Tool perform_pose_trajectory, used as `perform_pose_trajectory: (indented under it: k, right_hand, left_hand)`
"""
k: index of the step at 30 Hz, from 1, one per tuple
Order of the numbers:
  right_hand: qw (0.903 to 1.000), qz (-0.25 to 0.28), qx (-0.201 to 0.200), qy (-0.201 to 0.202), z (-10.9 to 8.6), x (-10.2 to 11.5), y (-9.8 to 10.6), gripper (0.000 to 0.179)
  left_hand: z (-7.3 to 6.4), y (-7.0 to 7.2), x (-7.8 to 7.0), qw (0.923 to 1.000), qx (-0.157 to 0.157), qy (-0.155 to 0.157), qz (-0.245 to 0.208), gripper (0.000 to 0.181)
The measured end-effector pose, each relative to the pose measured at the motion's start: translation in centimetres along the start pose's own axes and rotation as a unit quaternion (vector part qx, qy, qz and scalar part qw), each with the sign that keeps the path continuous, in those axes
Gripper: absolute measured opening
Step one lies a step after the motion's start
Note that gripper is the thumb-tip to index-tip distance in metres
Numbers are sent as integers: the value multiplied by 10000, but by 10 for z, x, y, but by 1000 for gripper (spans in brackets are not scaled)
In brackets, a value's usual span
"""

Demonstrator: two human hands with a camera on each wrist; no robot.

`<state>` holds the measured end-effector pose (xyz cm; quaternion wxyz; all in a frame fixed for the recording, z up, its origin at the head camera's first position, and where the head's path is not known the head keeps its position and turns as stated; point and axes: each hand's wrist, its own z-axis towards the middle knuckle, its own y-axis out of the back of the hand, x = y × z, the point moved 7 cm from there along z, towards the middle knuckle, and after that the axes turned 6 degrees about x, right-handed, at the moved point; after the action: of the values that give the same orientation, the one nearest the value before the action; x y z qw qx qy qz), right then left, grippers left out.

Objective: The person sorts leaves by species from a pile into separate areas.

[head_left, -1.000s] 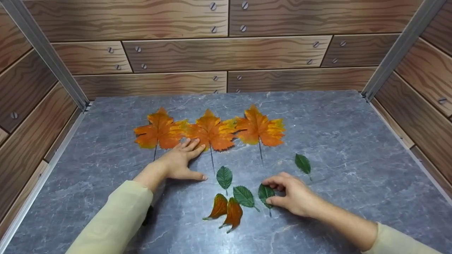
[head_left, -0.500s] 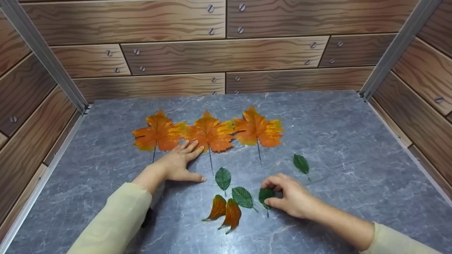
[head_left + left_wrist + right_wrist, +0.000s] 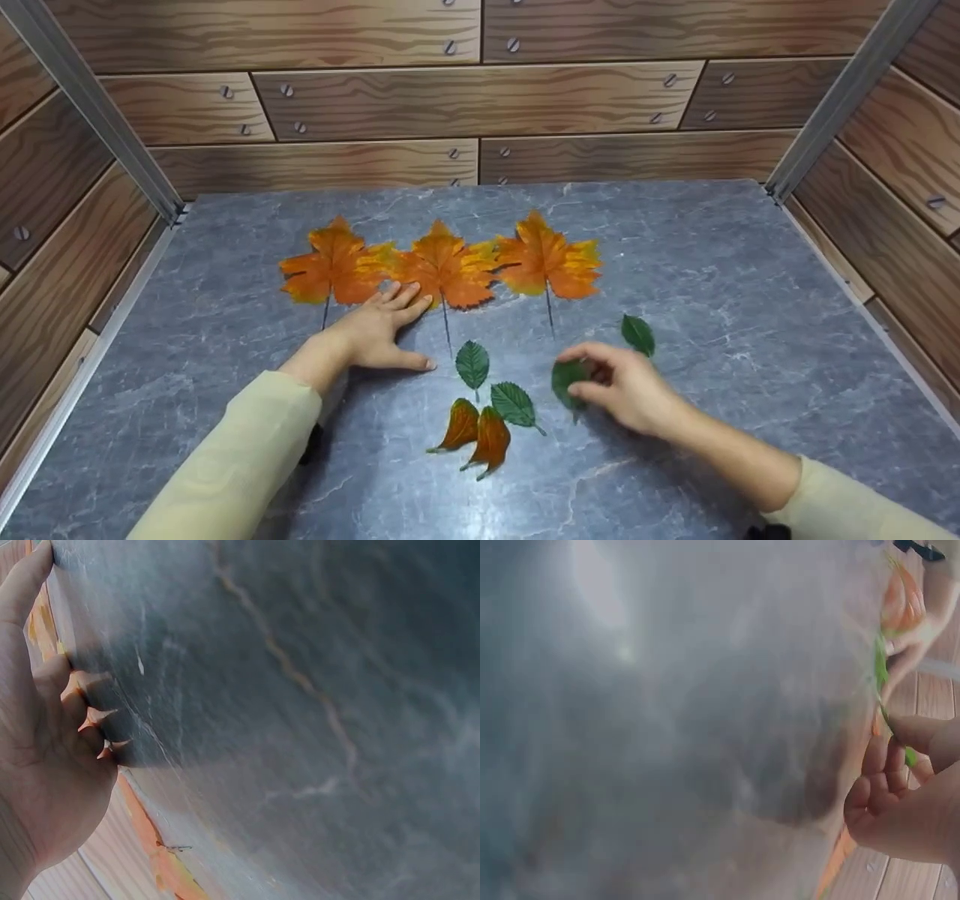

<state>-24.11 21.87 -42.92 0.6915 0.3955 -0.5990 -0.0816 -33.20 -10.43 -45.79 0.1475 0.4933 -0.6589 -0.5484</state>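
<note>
In the head view, my right hand [image 3: 634, 386] pinches a green leaf [image 3: 566, 384] between thumb and fingers, slightly above the table. The right wrist view shows this leaf edge-on [image 3: 910, 757] at my fingers. My left hand [image 3: 379, 334] lies spread on the table, its fingertips at the lower left edge of the middle orange maple leaf [image 3: 446, 262]. Similar maple leaves stand in a row on either side, one left [image 3: 337, 262] and one right [image 3: 547, 259], stems toward me. Two more green leaves, one upper [image 3: 472, 364] and one lower [image 3: 514, 403], lie between my hands.
Two curled orange-brown leaves [image 3: 491, 439] lie on the table nearer to me. Another green leaf [image 3: 637, 334] lies beyond my right hand, partly hidden by it. Wood-patterned walls [image 3: 480, 97] enclose the grey marbled table [image 3: 712, 262] at the back and sides.
The right hand has raised the green leaf off the table and moved slightly away from me. The left hand keeps its place. The head view has tilted a little.
</note>
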Motion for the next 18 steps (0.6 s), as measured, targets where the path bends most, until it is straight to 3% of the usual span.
perform_pose_trajectory:
  k: [9,18]
  right_hand:
    - [9954,39,-819,-492,10,-22,45,27]
    - [9925,-369,-721,-914,16,-41,59,29]
  left_hand:
    - [-1,1,1,10000,-30,29,-69,113]
    - [-1,1,-1,10000,-55,18,-72,112]
